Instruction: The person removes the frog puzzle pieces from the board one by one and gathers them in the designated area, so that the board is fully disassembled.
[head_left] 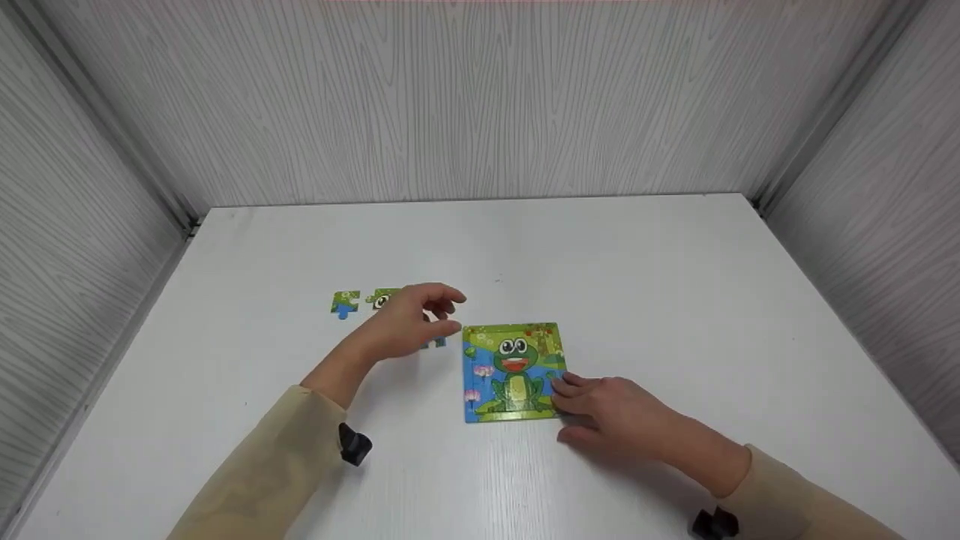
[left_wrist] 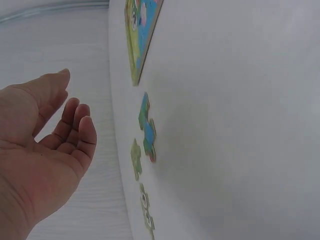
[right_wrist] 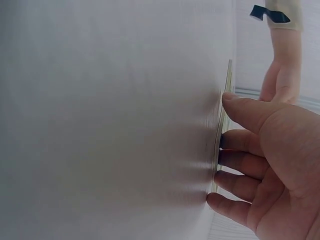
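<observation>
A square frog puzzle board (head_left: 516, 375) lies flat in front of me in the head view. My right hand (head_left: 619, 416) rests at its lower right side, fingertips touching the edge. Left of the board, my left hand (head_left: 411, 321) hovers over loose puzzle pieces, fingers loosely bent and holding nothing. One green and blue piece (head_left: 345, 303) lies to the far left, beside a piece with an eye (head_left: 381, 299) that the left hand partly hides. In the left wrist view, blue-green pieces (left_wrist: 148, 132) and a green piece (left_wrist: 136, 159) show beneath the hand.
All of this lies on a white table (head_left: 652, 277). A wood-grain panel (head_left: 480, 105) rises at the back, with similar panels on the left (head_left: 75, 202) and right (head_left: 870, 187). Each sleeve cuff has a black wrist device, such as the left one (head_left: 355, 444).
</observation>
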